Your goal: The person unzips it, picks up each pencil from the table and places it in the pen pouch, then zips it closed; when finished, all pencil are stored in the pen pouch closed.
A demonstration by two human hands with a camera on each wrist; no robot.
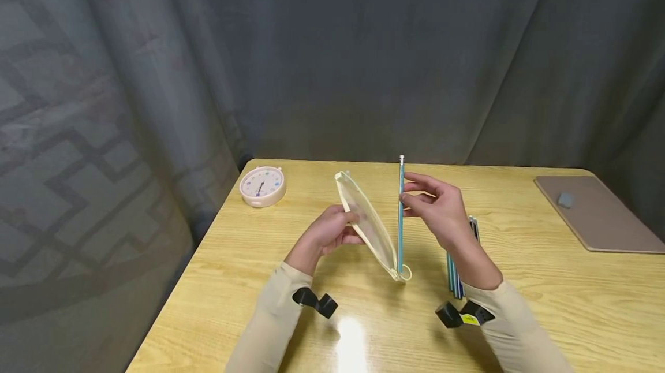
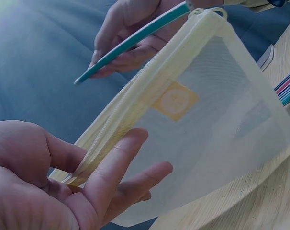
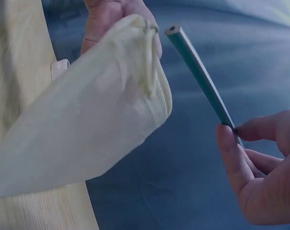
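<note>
Clock (image 1: 262, 186): pale pink, near the far left corner of the table (image 1: 218, 280)
Brown pad (image 1: 608, 217): we see a small grey block (image 1: 566, 200) on it
Curtain (image 1: 363, 61): we face its grey folds

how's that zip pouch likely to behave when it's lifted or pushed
The zip pouch is probably light, since its mesh looks thin and see-through. It likely bends easily, as it bows open in the head view. The zip band may be stiffer, looking thicker than the mesh.
</note>
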